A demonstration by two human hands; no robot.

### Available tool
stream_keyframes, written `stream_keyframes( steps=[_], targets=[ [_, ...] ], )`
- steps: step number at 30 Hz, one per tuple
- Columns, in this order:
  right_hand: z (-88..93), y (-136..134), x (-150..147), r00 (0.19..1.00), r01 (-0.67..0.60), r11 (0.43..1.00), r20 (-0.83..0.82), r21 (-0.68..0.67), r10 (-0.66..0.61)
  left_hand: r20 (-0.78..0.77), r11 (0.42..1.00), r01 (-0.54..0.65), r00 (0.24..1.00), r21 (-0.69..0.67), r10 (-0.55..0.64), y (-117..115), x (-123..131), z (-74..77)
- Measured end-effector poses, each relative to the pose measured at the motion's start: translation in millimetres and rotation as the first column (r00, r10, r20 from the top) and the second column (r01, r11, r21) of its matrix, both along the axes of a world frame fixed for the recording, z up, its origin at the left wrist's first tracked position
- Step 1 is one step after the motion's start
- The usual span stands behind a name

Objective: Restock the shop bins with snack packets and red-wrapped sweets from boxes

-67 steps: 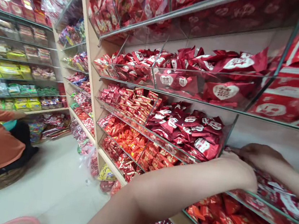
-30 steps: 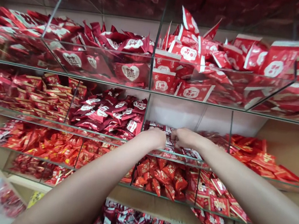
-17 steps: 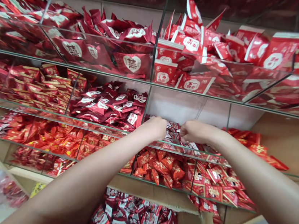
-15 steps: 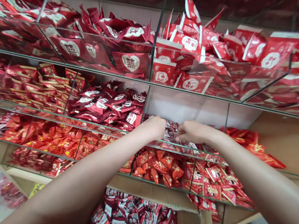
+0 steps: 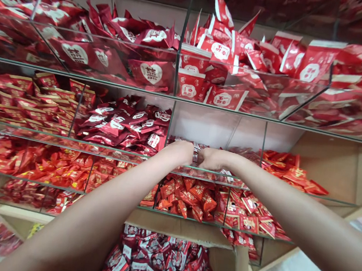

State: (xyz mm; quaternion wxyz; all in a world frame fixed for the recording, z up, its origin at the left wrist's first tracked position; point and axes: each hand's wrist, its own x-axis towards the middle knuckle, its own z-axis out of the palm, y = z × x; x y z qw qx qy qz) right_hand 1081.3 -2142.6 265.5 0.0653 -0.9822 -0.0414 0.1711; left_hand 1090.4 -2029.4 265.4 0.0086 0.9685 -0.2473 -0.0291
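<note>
Both hands reach into a middle-shelf compartment behind a clear front panel. My left hand (image 5: 182,152) is curled among small dark red and white packets (image 5: 196,153) at the compartment's left part; its fingertips are hidden. Close beside it on the right, my right hand (image 5: 213,159) has its fingers bent together against the same packets. What either hand holds, if anything, cannot be made out. Below, an open cardboard box (image 5: 242,266) holds many dark red packets with white labels (image 5: 155,262).
Dark red packets (image 5: 120,121) fill the compartment to the left, orange-red ones (image 5: 289,170) lie to the right. Large red bags (image 5: 221,50) stand on the shelf above. Orange packets (image 5: 190,194) sit below. Clear dividers and panel edges surround the hands.
My right hand has moved left, closer to my left hand. The whole view has shifted slightly, so shelves and box appear further left.
</note>
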Motion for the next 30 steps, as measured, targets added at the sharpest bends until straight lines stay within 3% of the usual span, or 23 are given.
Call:
stream_keyframes(
  steps=[6,10,12,15,18,22,25,27,30],
  targets=[
    [-3.1,-12.6,-2.8,0.993,0.069,0.983,-0.107,0.171,-0.051,0.0,1.0,-0.004,1.0,-0.024,0.004,0.5,-3.8,1.8],
    [8.7,-31.3,-3.9,0.982,0.102,0.946,-0.185,0.309,-0.045,0.03,0.996,0.004,1.0,-0.084,-0.001,1.4,1.1,-3.4],
    [19.0,-40.9,-5.7,0.992,0.034,0.93,-0.124,0.367,0.013,0.092,0.988,0.026,0.996,-0.153,-0.012,3.2,2.4,-5.5],
    [34.7,-48.8,-13.6,0.981,-0.193,0.911,0.105,0.364,0.166,0.211,0.947,0.1,0.977,-0.305,-0.035,6.3,1.7,-5.5],
    [43.8,-49.3,-25.4,0.921,-0.355,0.872,0.287,0.339,0.263,0.147,0.808,0.148,0.986,-0.571,-0.076,7.4,1.2,-3.4],
    [38.1,-48.3,-32.8,0.872,-0.423,0.814,0.425,0.398,0.245,-0.127,0.542,0.012,0.968,-0.841,-0.218,5.9,3.6,-1.5],
    [24.6,-47.3,-29.5,0.908,-0.323,0.729,0.415,0.604,0.058,-0.141,0.298,-0.059,0.955,-0.953,-0.262,4.6,6.3,-1.5],
    [15.9,-45.3,-26.0,0.954,-0.22,0.639,0.301,0.737,-0.019,-0.12,0.179,-0.076,0.962,-0.981,-0.247,4.2,8.0,-2.0],
    [7.0,-42.2,-21.3,0.982,-0.126,0.515,0.181,0.848,-0.057,-0.131,0.131,-0.102,0.962,-0.986,-0.238,4.3,10.3,-3.3]
  ],
)
